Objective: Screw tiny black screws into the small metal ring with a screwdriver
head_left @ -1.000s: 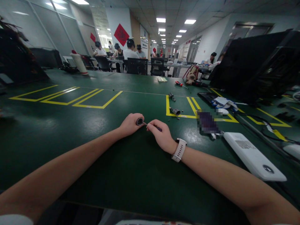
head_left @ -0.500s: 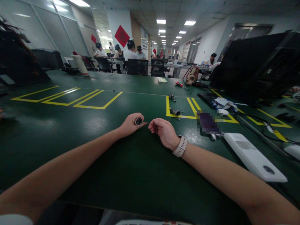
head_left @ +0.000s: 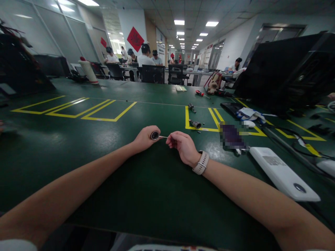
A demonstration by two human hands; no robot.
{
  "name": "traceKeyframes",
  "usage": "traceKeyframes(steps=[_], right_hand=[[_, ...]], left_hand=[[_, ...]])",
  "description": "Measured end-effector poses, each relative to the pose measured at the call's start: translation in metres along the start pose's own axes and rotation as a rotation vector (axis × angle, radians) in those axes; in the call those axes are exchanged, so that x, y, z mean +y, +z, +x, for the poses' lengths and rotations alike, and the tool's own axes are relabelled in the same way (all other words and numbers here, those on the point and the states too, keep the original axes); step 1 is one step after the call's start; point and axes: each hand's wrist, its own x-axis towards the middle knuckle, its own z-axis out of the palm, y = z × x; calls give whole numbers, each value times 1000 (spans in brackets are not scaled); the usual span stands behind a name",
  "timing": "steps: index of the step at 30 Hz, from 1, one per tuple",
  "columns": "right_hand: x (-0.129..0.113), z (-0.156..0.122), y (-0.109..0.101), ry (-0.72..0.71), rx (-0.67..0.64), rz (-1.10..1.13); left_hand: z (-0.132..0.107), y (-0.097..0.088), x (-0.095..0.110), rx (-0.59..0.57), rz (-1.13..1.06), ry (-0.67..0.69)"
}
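My left hand [head_left: 145, 140] is closed around a round metal part [head_left: 154, 135], its ring-shaped open end facing me. A thin metal rod [head_left: 163, 137] runs from the part's right edge to the fingertips of my right hand [head_left: 182, 146], which pinch it. The rod's far end is hard to make out at the part's rim. Beyond my right hand lie two similar metal parts, a nearer cylinder [head_left: 195, 124] and a farther one [head_left: 192, 107]. A tiny dark piece [head_left: 199, 132] lies close to the nearer cylinder.
Yellow tape [head_left: 116, 115] marks boxes on the green table [head_left: 146, 195]. A red screwdriver [head_left: 200, 93] lies farther back. To the right are a blurred phone [head_left: 232, 136], a white power bank [head_left: 284, 174] and cables. A pale bottle [head_left: 89, 71] stands at the back left.
The rod crossed the round part's opening before; now it shows only from the rim rightward. Both hands have stayed nearly in place, keeping their holds.
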Motion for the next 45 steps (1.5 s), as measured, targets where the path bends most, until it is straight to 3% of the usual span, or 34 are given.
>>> traceKeyframes(steps=[5, 12, 15, 22, 33, 45], right_hand=[[-1, 1, -1, 17, -15, 56], [6, -3, 3, -143, 47, -155], [5, -3, 2, -101, 18, -159], [-3, 3, -4, 47, -3, 55], [-1, 2, -1, 22, 0, 27], [0, 1, 0, -90, 182, -24]], left_hand=[[0, 2, 0, -1, -103, 4], [1, 2, -1, -13, 124, -36], [0, 1, 0, -28, 158, -8], [0, 0, 4, 18, -61, 18], [1, -1, 3, -12, 58, 17], [1, 1, -5, -27, 146, -170]])
